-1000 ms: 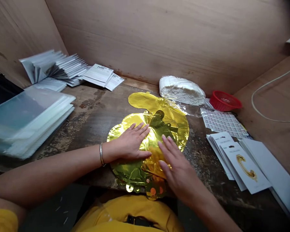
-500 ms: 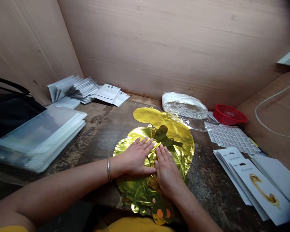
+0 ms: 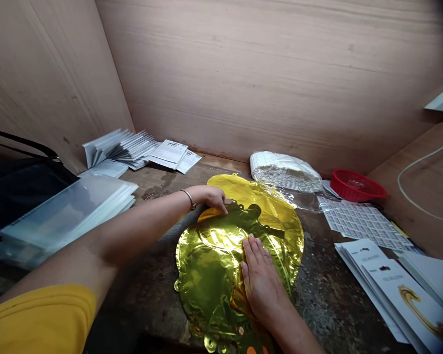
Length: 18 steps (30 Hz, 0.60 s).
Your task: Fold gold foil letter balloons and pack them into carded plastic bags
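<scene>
A flat gold foil balloon (image 3: 210, 275) lies in front of me, its upper part partly folded over, with another gold foil piece (image 3: 280, 211) under or behind it. At the far edge of the upper layer, my left hand (image 3: 214, 198) is closed, pinching the foil between thumb and fingers. My right hand (image 3: 260, 282) rests flat on the right side of the balloon, fingers stretched out and pressing on it. Small tabs stick out along the balloon's edge. Its near end drops out of view at the bottom.
Clear plastic sleeves (image 3: 70, 206) are stacked on the left, beside a black bag (image 3: 18, 196). Folded paper leaflets (image 3: 166, 153) stand at the back left. A white bundle (image 3: 284, 172), a red basket (image 3: 356, 186), a sticker sheet (image 3: 362, 221) and printed cards (image 3: 395, 290) are on the right.
My left hand has gone from lying flat on the balloon to its far edge and closed on the foil there, lifting or folding it. The right hand stays flat on the balloon.
</scene>
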Tool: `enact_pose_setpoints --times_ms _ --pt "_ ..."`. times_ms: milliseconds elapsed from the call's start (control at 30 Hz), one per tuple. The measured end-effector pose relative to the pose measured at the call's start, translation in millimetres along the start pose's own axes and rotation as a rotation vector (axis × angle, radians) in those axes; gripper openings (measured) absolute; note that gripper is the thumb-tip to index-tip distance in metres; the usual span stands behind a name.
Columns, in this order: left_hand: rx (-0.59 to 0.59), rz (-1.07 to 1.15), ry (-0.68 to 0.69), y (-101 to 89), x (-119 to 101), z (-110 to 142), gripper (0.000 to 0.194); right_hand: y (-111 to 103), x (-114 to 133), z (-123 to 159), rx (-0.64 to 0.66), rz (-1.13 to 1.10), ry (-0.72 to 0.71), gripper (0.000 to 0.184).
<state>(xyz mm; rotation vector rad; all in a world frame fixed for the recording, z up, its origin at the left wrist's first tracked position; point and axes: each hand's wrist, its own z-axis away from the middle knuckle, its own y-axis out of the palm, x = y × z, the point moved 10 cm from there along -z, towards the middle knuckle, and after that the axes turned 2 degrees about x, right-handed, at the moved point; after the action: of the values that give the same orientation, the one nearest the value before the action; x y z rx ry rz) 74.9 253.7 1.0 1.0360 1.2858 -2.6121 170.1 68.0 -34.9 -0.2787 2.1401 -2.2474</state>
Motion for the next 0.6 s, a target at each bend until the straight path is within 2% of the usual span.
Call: enact_pose_setpoints --times_ms 67,133,200,267,300,367,400,433,500,600 --pt "0.047 0.068 -0.008 0.7 -3.3 2.7 0.02 -1.1 -0.9 1.1 -0.036 0.001 -0.021 0.052" --pt "0.058 0.168 -0.009 -0.5 -3.4 12.7 0.02 -12.5 -0.3 5.1 -0.098 -0.009 -0.084 0.051" --pt "0.04 0.306 -0.013 0.9 0.0 29.7 0.021 -39.7 -0.5 13.4 -0.218 -0.032 -0.163 0.051" --pt "0.012 0.477 -0.025 11.4 4.5 53.1 0.021 -78.8 -4.6 25.7 -0.398 -0.063 -0.205 0.054" --pt "-0.003 0.56 -0.033 21.2 6.1 66.5 0.022 -97.8 -7.3 32.2 -0.486 -0.077 -0.21 0.057" --pt "-0.03 0.737 -0.061 49.3 7.5 94.7 0.024 -121.3 -7.5 40.1 -0.565 -0.094 -0.233 0.059" --pt "-0.045 0.855 -0.082 65.9 7.5 108.5 0.024 -124.8 -4.2 41.1 -0.556 -0.097 -0.258 0.059" --pt "-0.09 1.139 -0.142 83.8 11.3 122.3 0.022 -123.5 0.6 40.9 -0.523 -0.098 -0.291 0.059" --pt "-0.118 1.498 -0.244 120.1 11.3 145.5 0.019 -112.0 9.9 40.9 -0.439 -0.097 -0.354 0.059" --pt "-0.143 1.73 -0.393 154.9 8.9 167.8 0.016 -85.6 11.3 43.5 -0.276 -0.12 -0.39 0.064"
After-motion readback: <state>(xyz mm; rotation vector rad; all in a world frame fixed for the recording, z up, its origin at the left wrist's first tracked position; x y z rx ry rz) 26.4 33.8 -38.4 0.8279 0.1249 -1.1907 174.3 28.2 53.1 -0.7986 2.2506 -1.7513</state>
